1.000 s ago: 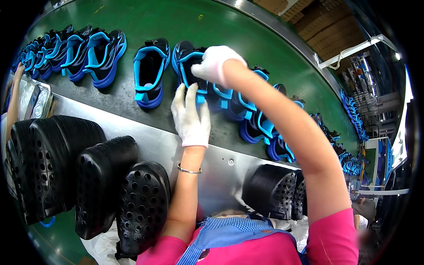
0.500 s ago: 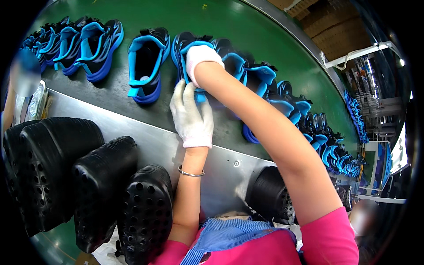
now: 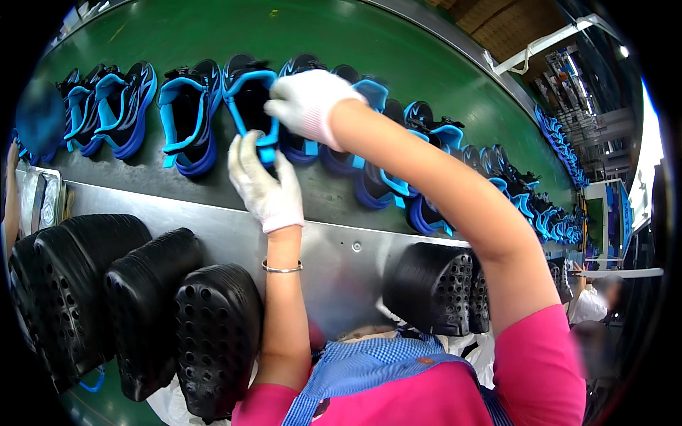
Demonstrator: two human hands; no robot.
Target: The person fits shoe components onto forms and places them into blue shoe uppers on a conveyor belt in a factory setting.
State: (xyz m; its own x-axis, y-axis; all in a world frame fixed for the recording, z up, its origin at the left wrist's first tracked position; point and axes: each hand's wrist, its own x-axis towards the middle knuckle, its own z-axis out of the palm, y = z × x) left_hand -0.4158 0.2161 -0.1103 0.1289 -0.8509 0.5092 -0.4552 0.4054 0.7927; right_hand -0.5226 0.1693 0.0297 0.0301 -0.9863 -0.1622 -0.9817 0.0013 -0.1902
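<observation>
Centre bright; white glare far right; soft sheen on metal bench [image 3: 337,273]; fisheye edges bowed, corners black.

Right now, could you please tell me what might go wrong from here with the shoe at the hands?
The gloved left hand is at the heel of the black-and-blue shoe, close to the neighbouring shoe on its left, so a slip might bump that one. The left forearm is beside a perforated black stack, which it could knock.
</observation>
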